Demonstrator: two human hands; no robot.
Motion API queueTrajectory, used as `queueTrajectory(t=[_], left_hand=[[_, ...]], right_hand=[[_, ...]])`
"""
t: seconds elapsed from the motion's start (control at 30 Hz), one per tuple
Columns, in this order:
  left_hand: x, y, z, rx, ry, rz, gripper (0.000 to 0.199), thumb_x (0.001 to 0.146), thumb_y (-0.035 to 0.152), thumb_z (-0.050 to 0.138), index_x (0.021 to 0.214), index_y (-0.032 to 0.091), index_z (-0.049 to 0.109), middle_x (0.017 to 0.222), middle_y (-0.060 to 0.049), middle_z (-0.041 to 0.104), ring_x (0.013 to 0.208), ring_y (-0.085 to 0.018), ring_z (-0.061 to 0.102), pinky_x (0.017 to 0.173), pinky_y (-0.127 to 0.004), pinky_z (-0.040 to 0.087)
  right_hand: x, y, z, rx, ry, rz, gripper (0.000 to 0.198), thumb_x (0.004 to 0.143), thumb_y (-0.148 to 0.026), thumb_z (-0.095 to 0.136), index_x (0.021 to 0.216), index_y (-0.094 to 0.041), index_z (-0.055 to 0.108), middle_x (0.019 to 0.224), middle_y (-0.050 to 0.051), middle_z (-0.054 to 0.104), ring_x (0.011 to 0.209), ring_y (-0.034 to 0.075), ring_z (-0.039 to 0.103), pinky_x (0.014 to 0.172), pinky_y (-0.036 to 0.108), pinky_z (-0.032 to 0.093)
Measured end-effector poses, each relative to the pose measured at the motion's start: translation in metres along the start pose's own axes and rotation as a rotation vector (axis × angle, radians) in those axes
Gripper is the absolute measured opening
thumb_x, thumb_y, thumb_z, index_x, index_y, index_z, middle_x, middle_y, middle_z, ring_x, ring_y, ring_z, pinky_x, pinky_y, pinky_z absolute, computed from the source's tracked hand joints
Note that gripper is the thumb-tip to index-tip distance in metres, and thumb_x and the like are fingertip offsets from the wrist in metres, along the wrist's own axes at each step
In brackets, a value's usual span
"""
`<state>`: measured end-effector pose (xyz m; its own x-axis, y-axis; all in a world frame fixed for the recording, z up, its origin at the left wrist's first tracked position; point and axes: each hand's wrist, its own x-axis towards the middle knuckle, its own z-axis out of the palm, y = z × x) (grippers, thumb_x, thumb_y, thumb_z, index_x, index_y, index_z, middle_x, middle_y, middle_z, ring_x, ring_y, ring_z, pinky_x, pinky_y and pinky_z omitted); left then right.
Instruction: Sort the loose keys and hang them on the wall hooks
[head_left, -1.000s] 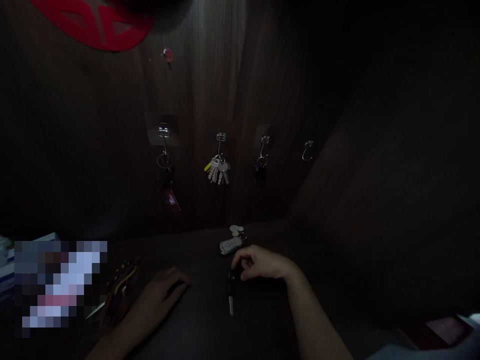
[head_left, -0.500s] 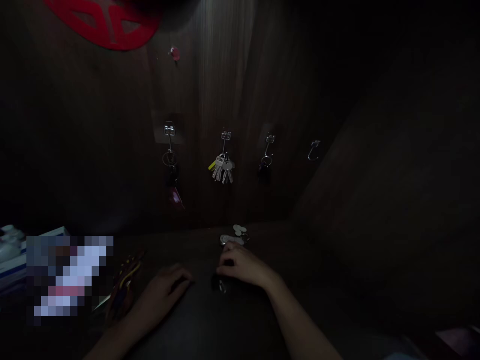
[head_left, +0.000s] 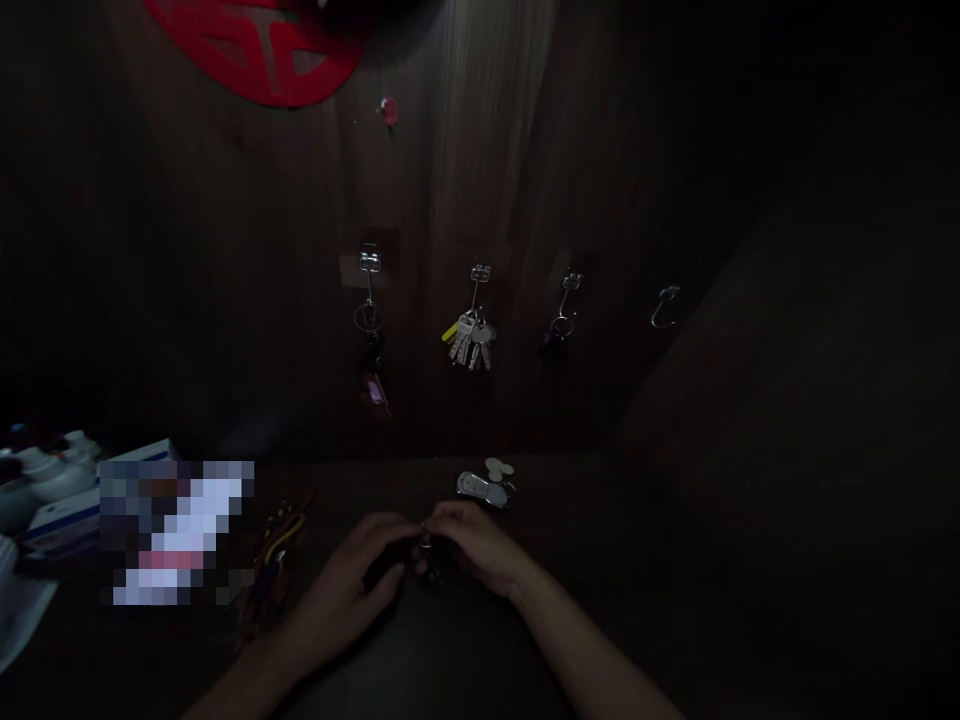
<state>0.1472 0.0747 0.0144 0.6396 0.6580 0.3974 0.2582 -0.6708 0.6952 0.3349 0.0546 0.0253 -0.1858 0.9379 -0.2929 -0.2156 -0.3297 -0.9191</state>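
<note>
A small dark key holder (head_left: 429, 570) with a shiny metal ring hangs between my two hands, low over the dark tabletop; its details are lost in the dimness. My right hand (head_left: 480, 545) pinches the ring at its top with closed fingertips. From the other side my left hand (head_left: 367, 565) reaches in, fingertips touching or very near the ring, thumb apart from the fingers. Just beyond them lies a silver key fob (head_left: 484, 489) with rounded pale tags (head_left: 496, 468) beside it.
Hooks on the dark wooden panel hold a bunch of keys (head_left: 472, 338), a ring with a pink tag (head_left: 376, 392) and a dark key set (head_left: 555, 342). The rightmost hook (head_left: 664, 308) is bare. Pliers (head_left: 276, 565), a box (head_left: 67, 520) and white bottles (head_left: 60, 474) are at left.
My right hand has drawn back from the silver fob and taken the key holder's ring. My left hand has moved right to meet it. The whole view has shifted slightly.
</note>
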Motion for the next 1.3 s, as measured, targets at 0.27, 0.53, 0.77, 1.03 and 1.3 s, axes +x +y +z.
queueTrajectory(t=[0.27,0.53,0.77,1.03,1.3], left_hand=[[-0.003,-0.006,0.008,0.216,0.026,0.139,0.037,0.082,0.01,0.053,0.113,0.031,0.057,0.116,-0.005,0.055,0.109,-0.021,0.052,0.09,-0.035,0.048],[-0.001,-0.003,0.01,0.39,0.094,0.176,0.029,0.079,0.007,0.053,0.101,0.026,0.058,0.113,-0.007,0.057,0.105,-0.023,0.055,0.087,-0.037,0.049],[0.0,-0.001,0.006,0.367,0.11,0.145,0.036,0.073,0.011,0.059,0.106,0.024,0.055,0.116,-0.009,0.057,0.107,-0.026,0.054,0.088,-0.04,0.049],[0.001,-0.001,-0.001,0.179,0.127,0.109,0.017,0.087,0.024,0.053,0.102,0.025,0.061,0.1,-0.006,0.064,0.097,-0.021,0.058,0.084,-0.034,0.049],[0.004,-0.003,-0.006,-0.006,0.313,-0.163,0.019,0.088,0.031,0.048,0.077,0.021,0.06,0.081,-0.002,0.064,0.078,-0.018,0.061,0.071,-0.028,0.049]], right_hand=[[0.001,0.002,0.002,0.235,0.0,0.03,0.03,0.059,-0.036,0.078,0.063,-0.014,0.058,0.058,-0.003,0.058,0.054,0.011,0.055,0.057,0.027,0.044],[-0.002,0.004,0.014,0.332,0.025,-0.024,0.021,0.063,-0.033,0.076,0.066,-0.016,0.064,0.065,-0.002,0.062,0.062,0.01,0.056,0.061,0.023,0.042],[-0.003,0.005,0.021,0.487,-0.046,-0.015,0.019,0.064,-0.026,0.076,0.069,-0.016,0.06,0.065,-0.004,0.061,0.064,0.011,0.06,0.067,0.024,0.045],[-0.005,0.002,0.021,0.404,-0.069,0.008,0.025,0.065,-0.028,0.075,0.08,-0.017,0.058,0.069,-0.002,0.063,0.071,0.015,0.064,0.071,0.029,0.046],[-0.004,0.004,0.019,0.036,0.04,-0.063,0.029,0.068,-0.032,0.07,0.091,-0.019,0.056,0.083,0.0,0.063,0.078,0.017,0.064,0.071,0.032,0.048]])
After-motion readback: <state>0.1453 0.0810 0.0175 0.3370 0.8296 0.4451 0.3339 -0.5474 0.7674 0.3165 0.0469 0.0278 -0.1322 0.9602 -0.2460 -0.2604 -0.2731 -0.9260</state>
